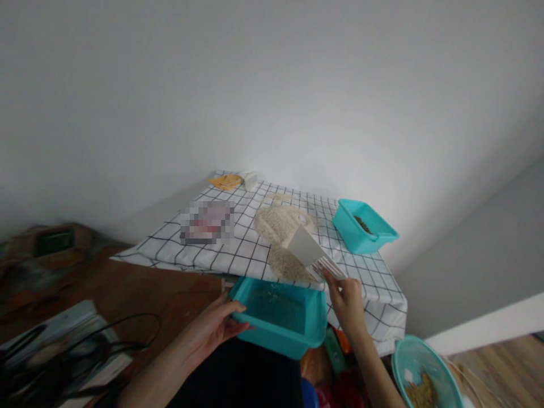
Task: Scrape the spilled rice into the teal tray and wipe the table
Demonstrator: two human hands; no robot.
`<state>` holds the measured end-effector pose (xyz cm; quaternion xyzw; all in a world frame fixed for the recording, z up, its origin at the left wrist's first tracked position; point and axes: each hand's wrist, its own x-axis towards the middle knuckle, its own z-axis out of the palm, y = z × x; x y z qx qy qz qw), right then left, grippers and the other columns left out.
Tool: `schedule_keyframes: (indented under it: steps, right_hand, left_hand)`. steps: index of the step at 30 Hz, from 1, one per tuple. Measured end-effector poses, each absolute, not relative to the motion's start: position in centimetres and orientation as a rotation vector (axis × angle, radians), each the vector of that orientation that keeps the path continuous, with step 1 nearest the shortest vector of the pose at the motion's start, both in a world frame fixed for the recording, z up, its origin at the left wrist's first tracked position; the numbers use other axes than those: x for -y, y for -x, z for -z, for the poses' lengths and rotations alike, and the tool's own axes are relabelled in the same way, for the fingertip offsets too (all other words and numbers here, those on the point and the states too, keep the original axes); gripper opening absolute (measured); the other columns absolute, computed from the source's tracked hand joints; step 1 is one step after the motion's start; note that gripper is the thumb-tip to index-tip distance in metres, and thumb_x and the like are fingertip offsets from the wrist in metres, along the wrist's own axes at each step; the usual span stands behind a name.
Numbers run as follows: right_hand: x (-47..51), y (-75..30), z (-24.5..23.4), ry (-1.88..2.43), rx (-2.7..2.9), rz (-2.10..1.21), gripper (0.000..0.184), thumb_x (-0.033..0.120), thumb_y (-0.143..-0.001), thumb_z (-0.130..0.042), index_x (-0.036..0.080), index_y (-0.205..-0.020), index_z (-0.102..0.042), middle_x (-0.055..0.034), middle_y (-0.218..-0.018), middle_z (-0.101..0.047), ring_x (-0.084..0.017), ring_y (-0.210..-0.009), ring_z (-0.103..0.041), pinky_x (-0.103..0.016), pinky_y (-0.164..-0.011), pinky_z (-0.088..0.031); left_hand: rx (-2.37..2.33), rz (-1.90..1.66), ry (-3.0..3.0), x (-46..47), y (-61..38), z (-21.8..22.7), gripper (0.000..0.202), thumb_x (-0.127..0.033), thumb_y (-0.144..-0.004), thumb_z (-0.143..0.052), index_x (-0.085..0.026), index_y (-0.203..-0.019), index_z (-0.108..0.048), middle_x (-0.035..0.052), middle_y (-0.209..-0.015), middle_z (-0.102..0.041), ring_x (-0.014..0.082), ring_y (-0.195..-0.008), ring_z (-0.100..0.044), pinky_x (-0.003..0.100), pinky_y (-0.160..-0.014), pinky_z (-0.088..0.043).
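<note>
My left hand (221,324) grips the left rim of a teal plastic bin (278,335), holding it just below the near edge of the table. A few grains lie on the bin's bottom. My right hand (346,299) is closed on the ridged handle of a white scraper (306,249). The scraper's blade rests against a heap of pale rice (284,226) spread on the checked tablecloth (238,255). A smaller mound of rice (285,265) sits by the table's edge, right above the bin.
A second teal bin (357,235) with dark grains stands at the table's right. A yellow cloth (226,181) and white object (250,180) lie at the far corner. A round teal sieve (419,368) with brown grain sits low right. Cables (76,351) clutter the wooden floor on the left.
</note>
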<state>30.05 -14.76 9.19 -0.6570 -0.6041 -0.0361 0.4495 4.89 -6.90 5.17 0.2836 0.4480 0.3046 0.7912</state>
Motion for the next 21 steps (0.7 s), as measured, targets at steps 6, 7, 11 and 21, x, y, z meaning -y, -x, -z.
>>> schedule_keyframes:
  steps: [6, 7, 11, 21]
  right_hand:
    - [15.4, -29.2, -9.4, 1.608, 1.53, 0.023, 0.038, 0.032, -0.1, -0.045, 0.009, -0.11, -0.074, -0.0078, -0.08, -0.077, -0.018, -0.06, -0.069, -0.021, -0.058, -0.05]
    - [15.5, -29.0, -9.5, 1.601, 1.538, 0.014, 0.038, 0.032, -0.1, -0.044, 0.01, -0.111, -0.074, -0.0088, -0.086, -0.078, -0.019, -0.065, -0.072, -0.022, -0.06, -0.052]
    - [16.0, -28.4, -9.7, 1.569, 1.581, 0.003, 0.036, 0.029, -0.101, -0.043, 0.014, -0.116, -0.073, -0.01, -0.106, -0.077, -0.022, -0.086, -0.076, -0.023, -0.072, -0.057]
    - [18.1, -26.5, -9.1, 1.488, 1.685, 0.009, 0.037, 0.014, -0.095, -0.044, 0.017, -0.122, -0.069, -0.008, -0.114, -0.075, -0.022, -0.104, -0.072, -0.027, -0.087, -0.058]
  left_hand:
    - [-0.941, -0.67, -0.663, 7.1, -4.8, -5.7, 0.032, -0.011, -0.062, -0.076, -0.019, -0.089, -0.062, -0.0036, -0.068, -0.068, 0.0148, -0.056, -0.069, 0.02, -0.054, -0.058]
    - [-0.944, -0.668, -0.661, 7.2, -4.8, -5.6, 0.032, -0.011, -0.062, -0.076, -0.019, -0.089, -0.062, -0.004, -0.068, -0.068, 0.0148, -0.056, -0.069, 0.02, -0.053, -0.058]
    - [-0.95, -0.661, -0.622, 7.2, -5.0, -5.0, 0.037, -0.009, -0.062, -0.076, -0.02, -0.092, -0.057, -0.0053, -0.066, -0.068, 0.014, -0.053, -0.069, 0.019, -0.052, -0.058]
    - [-0.914, -0.68, -0.575, 7.6, -4.9, -5.0, 0.051, -0.013, -0.055, -0.084, -0.018, -0.098, -0.057, -0.0059, -0.071, -0.069, 0.0123, -0.051, -0.068, 0.017, -0.049, -0.056]
